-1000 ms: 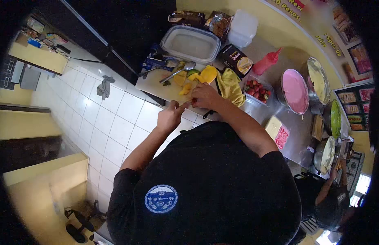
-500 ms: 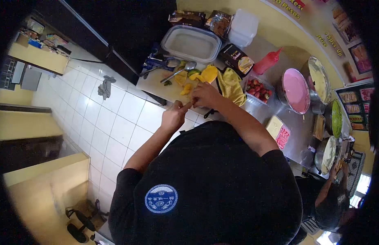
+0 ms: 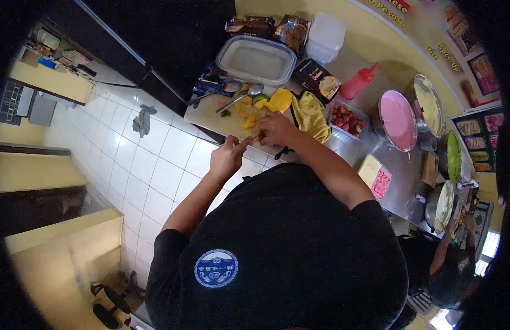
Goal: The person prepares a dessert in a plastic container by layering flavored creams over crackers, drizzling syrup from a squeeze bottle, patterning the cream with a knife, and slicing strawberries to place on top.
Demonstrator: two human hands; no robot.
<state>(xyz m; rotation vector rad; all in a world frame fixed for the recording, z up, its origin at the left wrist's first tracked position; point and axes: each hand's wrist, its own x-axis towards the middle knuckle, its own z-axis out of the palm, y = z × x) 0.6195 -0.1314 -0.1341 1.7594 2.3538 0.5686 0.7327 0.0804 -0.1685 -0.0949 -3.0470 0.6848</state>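
Note:
Over the near edge of the cutting board (image 3: 203, 113), my right hand (image 3: 277, 130) is closed with its fingers curled round a small red strawberry (image 3: 261, 135), only partly visible. My left hand (image 3: 226, 157) is just left of it, thumb and forefinger pinched together toward the strawberry; whatever is between them is too small to make out. Beyond my right hand lie yellow mango pieces (image 3: 249, 121), a mango half (image 3: 281, 99) and a metal spoon (image 3: 238, 99). A yellow cloth (image 3: 311, 116) lies right beside the board.
A clear plastic tub (image 3: 256, 59) stands behind the board. To the right are a box of strawberries (image 3: 348, 120), a red squeeze bottle (image 3: 358, 82), a bowl of pink cream (image 3: 398, 121) and a tray of cream and pink topping (image 3: 375, 175). Another person (image 3: 450, 269) works at far right.
My left hand has drawn a little to the left, away from my right hand. The red strawberry now shows at my right fingertips. The other person's arm has shifted slightly.

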